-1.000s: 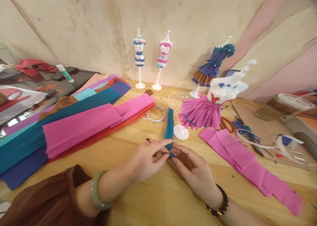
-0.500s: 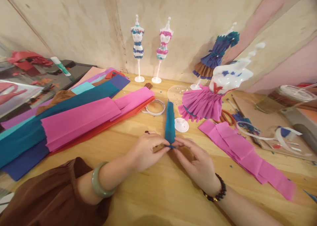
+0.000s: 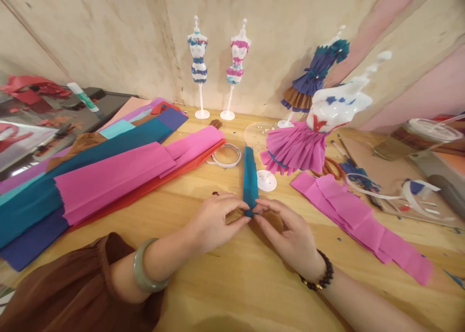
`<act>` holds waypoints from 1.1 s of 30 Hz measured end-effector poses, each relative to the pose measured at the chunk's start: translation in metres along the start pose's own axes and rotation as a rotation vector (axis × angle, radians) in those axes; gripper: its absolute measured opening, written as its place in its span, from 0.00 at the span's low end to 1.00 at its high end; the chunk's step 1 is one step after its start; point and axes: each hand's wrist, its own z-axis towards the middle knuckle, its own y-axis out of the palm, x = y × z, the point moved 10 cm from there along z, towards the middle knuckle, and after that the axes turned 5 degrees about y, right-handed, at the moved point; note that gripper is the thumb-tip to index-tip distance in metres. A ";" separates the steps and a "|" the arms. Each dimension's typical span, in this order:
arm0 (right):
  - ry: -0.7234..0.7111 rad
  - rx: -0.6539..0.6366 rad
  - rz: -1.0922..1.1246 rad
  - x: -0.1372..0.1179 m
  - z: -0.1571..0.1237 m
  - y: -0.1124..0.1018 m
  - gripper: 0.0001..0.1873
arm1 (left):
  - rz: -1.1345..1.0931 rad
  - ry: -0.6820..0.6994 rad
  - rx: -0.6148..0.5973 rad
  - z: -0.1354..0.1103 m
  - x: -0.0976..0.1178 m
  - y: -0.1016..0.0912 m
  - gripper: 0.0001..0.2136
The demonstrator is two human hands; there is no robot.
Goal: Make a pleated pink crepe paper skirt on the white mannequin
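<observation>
A narrow teal crepe paper strip [image 3: 250, 177] lies lengthwise on the wooden table, its near end lifted between my fingers. My left hand [image 3: 220, 220] pinches the left corner of that end between thumb and fingertips. On the right corner, my right hand [image 3: 286, 230] holds the paper in the same kind of pinch. Just beyond the strip's right side stands a white mannequin [image 3: 337, 106] with a pleated pink paper skirt [image 3: 296, 148], on a round white base [image 3: 266, 181]. A roll of double-sided tape [image 3: 227, 156] rests left of the strip.
Folded crepe paper in pink [image 3: 116, 181], teal and other colours is stacked at left. Pink strips [image 3: 363, 220] lie at right. Two small mannequins [image 3: 198, 63] and a dressed one [image 3: 312, 80] stand by the wall. A lidded cup [image 3: 414, 138] is at far right.
The near end of the teal strip has turned in my fingers, from a thin pinched edge to a flatter, broader fold. Both hands stay in nearly the same place; the view has shifted slightly.
</observation>
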 end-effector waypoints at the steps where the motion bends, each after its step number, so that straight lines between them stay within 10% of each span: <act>1: 0.000 0.001 0.000 0.000 0.000 0.000 0.14 | 0.001 -0.001 -0.006 0.000 0.000 0.001 0.05; 17: -0.001 -0.001 0.098 -0.001 0.000 0.001 0.15 | -0.047 0.104 0.045 0.000 0.008 -0.002 0.05; 33: -0.011 -0.009 0.100 -0.001 0.000 0.002 0.10 | -0.191 -0.155 0.026 -0.004 -0.010 0.004 0.05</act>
